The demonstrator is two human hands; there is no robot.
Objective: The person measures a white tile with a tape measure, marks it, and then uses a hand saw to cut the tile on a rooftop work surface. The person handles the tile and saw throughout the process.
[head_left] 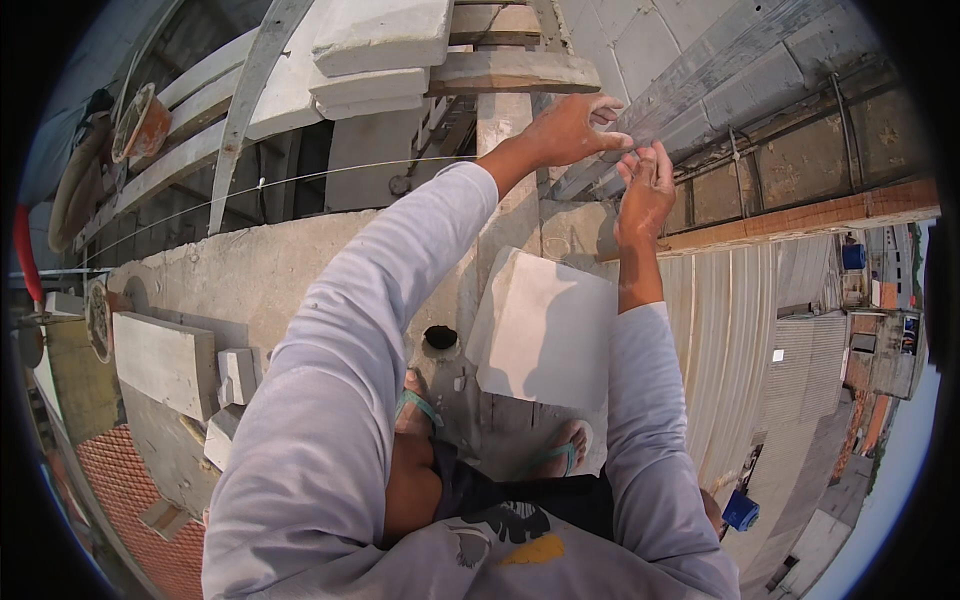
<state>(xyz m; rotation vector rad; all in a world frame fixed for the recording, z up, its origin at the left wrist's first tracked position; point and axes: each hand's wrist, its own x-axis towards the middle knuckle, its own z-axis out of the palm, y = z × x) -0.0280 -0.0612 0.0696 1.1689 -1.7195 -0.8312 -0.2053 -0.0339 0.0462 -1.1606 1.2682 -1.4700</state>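
Note:
My left hand (573, 132) reaches out to the far side, fingers curved and apart from the thumb. Close beside it, my right hand (645, 197) is raised with its fingers bent and bunched; anything small between them is too fine to make out. Both hands are next to a long grey board (690, 85) along the block wall (745, 100). A thin yellowish string (330, 172) runs from the left and disappears behind my left forearm. Below my hands, a pale block (545, 325) lies by my feet, partly in shadow.
Pale blocks (385, 40) are stacked on planks at the far left. More blocks (165, 362) lie at the left, near a round black hole (440, 337) in the concrete ledge (250, 255). An orange bucket (142, 125) hangs at far left. Roofs (735, 330) lie far below on the right.

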